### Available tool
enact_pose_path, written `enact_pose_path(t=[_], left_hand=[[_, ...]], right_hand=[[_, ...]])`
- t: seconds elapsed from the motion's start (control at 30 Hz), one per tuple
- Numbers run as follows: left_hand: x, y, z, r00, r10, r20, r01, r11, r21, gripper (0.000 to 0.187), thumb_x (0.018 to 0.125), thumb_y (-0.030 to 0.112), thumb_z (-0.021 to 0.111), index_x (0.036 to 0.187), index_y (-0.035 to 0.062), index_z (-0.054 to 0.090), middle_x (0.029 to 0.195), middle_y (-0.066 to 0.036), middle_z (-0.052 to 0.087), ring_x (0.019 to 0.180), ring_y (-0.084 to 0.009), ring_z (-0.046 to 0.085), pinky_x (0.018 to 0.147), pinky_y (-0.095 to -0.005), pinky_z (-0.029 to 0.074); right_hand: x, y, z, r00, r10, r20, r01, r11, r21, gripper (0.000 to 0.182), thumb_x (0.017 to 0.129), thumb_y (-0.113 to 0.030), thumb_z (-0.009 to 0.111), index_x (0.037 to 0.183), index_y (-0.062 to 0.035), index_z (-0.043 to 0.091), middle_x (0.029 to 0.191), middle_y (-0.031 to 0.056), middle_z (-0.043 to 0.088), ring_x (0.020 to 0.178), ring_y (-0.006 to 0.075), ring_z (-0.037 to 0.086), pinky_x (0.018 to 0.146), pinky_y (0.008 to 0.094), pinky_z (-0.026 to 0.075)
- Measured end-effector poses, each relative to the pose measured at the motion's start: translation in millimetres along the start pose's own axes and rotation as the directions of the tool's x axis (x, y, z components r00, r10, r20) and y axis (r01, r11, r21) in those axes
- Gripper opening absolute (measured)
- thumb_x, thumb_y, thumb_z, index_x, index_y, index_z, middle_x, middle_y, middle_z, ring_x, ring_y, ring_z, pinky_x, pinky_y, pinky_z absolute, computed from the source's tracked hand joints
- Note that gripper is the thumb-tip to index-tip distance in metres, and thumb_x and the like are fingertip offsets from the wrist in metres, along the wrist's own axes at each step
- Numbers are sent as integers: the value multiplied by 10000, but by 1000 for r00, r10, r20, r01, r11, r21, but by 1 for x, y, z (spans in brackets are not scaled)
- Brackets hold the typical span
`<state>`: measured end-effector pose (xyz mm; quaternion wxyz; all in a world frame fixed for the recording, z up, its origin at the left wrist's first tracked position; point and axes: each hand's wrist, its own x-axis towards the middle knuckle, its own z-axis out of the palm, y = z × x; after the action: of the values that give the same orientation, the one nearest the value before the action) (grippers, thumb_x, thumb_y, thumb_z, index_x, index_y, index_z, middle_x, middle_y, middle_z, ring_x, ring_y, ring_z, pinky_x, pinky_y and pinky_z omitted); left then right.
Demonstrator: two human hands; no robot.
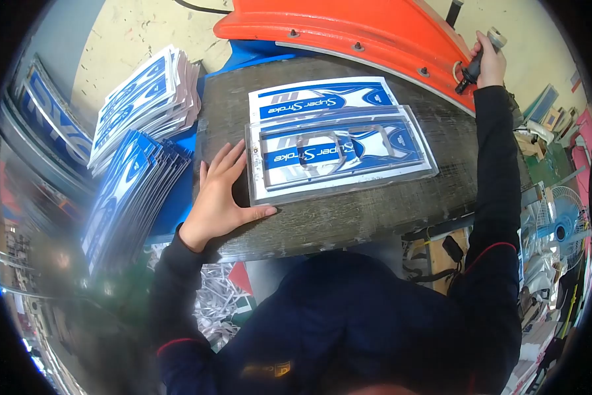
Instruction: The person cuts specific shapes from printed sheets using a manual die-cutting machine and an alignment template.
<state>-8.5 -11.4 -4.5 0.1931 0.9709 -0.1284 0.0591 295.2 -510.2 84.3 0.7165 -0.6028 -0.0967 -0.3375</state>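
A printed blue-and-white "Super Stroke" sheet [322,89] lies on the dark, scuffed work board. On its nearer part rests a clear rectangular cutting die [256,187], with the print showing through. My left hand [220,191] is flat on the board at the die's left edge, fingers spread, fingertips at or very close to that edge. Up at the right, my right hand [491,62] is wrapped round a black handle [469,78] on the end of the orange press arm [348,29]. The arm stands behind the sheet, not over the die.
A stack of printed sheets [141,99] stands at the left, with a fanned pile of cut blue-and-white pieces [128,191] nearer me. White paper scraps [217,303] lie below the board. A fan [561,227] stands at the far right.
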Motion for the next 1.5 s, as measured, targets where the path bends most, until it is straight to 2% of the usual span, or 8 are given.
enact_pose_path(t=[0.33,0.5,0.53,0.7,0.87,1.07,1.27,1.5], left_hand=[[0,-3,0,1000,-1,-7,1,999,-48,1154,614,578,888,1491,-11,422,1550,-211,408,1482,-399,296,1143,-714,125],[0,-9,-2,993,53,-104,-77,968,-237,1108,637,485,914,1485,-34,424,1542,-231,420,1482,-382,316,1160,-671,157],[2,-10,-4,994,54,-99,-76,970,-233,1108,637,485,914,1485,-34,424,1542,-231,420,1482,-382,316,1160,-671,157],[6,-5,-10,978,53,-201,-137,892,-431,1047,670,402,916,1475,-55,426,1534,-230,437,1481,-363,329,1197,-452,245],[10,2,-18,948,130,-290,-219,929,-298,1006,686,367,909,1469,-54,438,1515,-267,444,1464,-346,364,1178,-420,295],[7,15,-9,980,-28,-197,-113,737,-666,1060,743,402,861,1551,-4,308,1407,-227,577,1410,-364,448,1164,-407,323],[2,6,-5,977,174,-121,-186,978,-95,972,810,472,786,1563,82,312,1182,-148,719,1263,-353,587,1165,-664,166],[10,20,-13,953,236,-190,-200,962,187,682,858,404,754,1420,84,536,1077,-113,738,1154,-321,642,1159,-629,224]], right_hand=[[-1,23,-4,985,-125,-116,90,960,-265,253,873,-204,728,926,6,597,797,62,622,654,136,604,623,311,497],[-158,-30,23,793,-307,526,591,597,-542,563,873,-214,733,1365,-13,546,1348,157,581,1294,293,525,1123,394,359],[-190,-46,31,758,-120,642,499,741,-450,547,867,-229,743,1341,-21,566,1406,168,560,1375,319,472,1159,417,333],[-247,-75,48,342,172,924,490,806,-332,574,817,-289,767,1309,-61,580,1288,171,610,1280,358,536,1180,499,299],[-257,-56,52,395,-18,918,649,713,-265,587,823,-451,782,1202,-30,628,1167,154,639,1152,345,589,1123,516,346],[-257,-55,48,457,-40,889,683,656,-321,613,756,-512,820,1099,-24,680,1046,112,662,1010,291,604,967,409,373],[-251,-60,46,615,-37,787,525,764,-375,574,751,-444,835,1105,-20,677,978,85,648,902,242,595,935,373,362],[-231,-53,22,816,-40,577,146,979,-139,511,892,-387,715,1124,64,648,1008,106,657,915,179,585,856,312,445]])
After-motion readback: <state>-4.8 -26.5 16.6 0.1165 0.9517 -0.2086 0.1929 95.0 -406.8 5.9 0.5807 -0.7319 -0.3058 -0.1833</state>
